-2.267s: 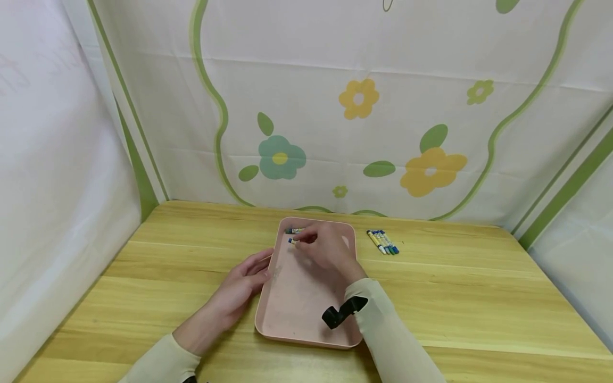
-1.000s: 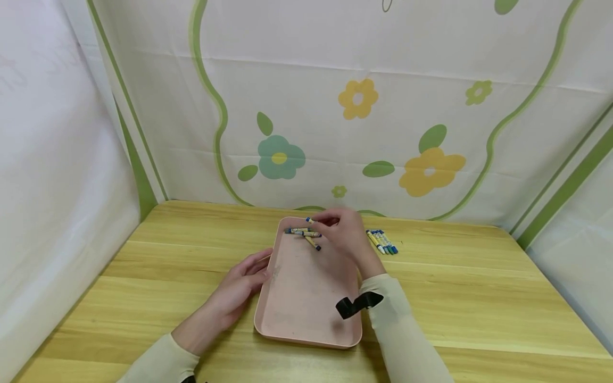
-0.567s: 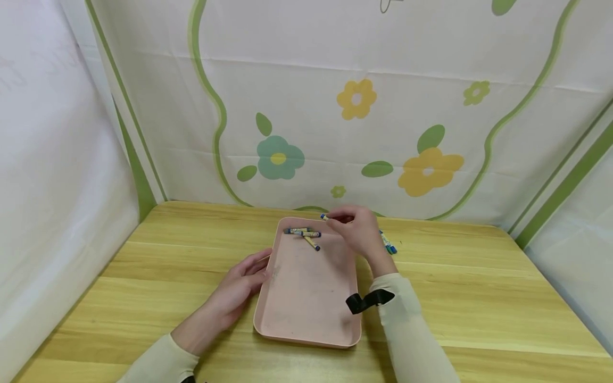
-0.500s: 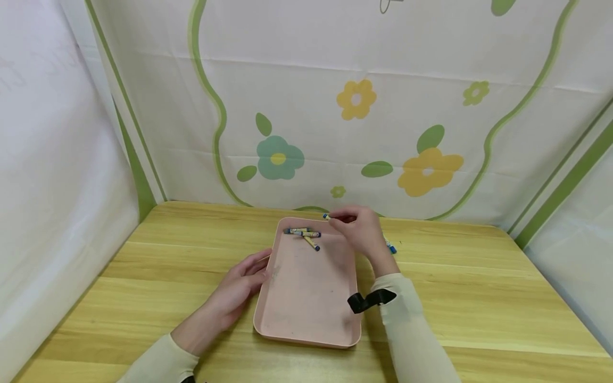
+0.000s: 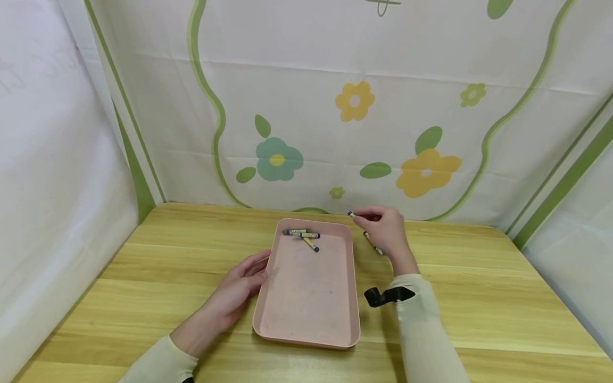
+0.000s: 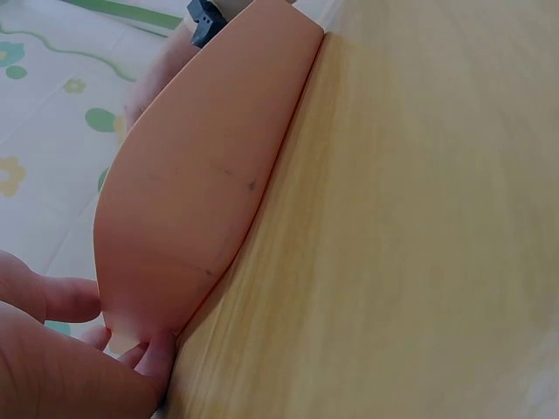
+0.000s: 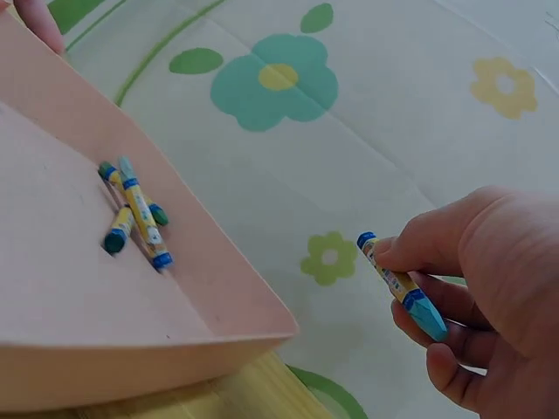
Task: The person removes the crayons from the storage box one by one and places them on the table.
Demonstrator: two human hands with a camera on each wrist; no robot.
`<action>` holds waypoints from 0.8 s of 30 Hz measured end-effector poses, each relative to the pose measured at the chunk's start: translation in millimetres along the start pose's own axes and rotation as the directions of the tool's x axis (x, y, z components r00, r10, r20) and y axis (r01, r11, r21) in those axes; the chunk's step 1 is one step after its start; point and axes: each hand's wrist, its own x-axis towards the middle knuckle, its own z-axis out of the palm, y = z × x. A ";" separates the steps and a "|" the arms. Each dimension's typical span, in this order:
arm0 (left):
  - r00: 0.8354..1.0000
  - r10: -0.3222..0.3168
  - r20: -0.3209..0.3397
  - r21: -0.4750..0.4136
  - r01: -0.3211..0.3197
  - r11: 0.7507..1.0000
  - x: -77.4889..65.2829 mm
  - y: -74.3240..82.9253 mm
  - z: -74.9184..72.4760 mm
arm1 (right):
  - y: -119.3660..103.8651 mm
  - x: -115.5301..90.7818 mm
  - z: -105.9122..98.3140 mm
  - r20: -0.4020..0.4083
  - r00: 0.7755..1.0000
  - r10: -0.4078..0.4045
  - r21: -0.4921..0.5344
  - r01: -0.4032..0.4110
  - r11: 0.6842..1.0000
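Observation:
My right hand (image 5: 387, 230) pinches a light-blue crayon (image 7: 402, 286) with a yellow wrapper between thumb and fingers. It hovers just right of the pink tray (image 5: 306, 298), above the crayons on the table; one white-tipped crayon (image 5: 372, 243) shows beside it, and the hand hides the others. Three crayons (image 7: 144, 211) lie crossed near the tray's far left corner, one of them light blue at the tip. My left hand (image 5: 234, 290) rests against the tray's left side. In the left wrist view its fingertips (image 6: 157, 356) touch the outer wall.
The tray stands on a wooden table (image 5: 498, 298). Behind the table's far edge hangs a white cloth (image 5: 306, 106) printed with flowers. More white cloth (image 5: 72, 159) closes off the left side.
My right hand has come up out of the tray and moved right past its rim, carrying a crayon. It now covers most of the crayons on the table. The left hand keeps its place.

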 end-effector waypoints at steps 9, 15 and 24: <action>1.000 0.001 0.004 -0.005 -0.001 1.000 -0.4 0.2 0.0 | 17.3 1.3 -18.4 -0.063 0.996 0.056 0.005 -0.056 0.998; 1.000 0.003 0.007 -0.004 -0.003 1.000 -0.5 -0.1 -0.2 | 28.6 0.5 -29.8 -0.093 0.992 0.090 0.020 -0.088 0.996; 1.000 0.004 0.009 -0.004 -0.004 1.000 -0.3 0.3 -0.2 | 40.1 -0.6 -43.2 -0.142 0.980 0.137 0.004 -0.138 0.990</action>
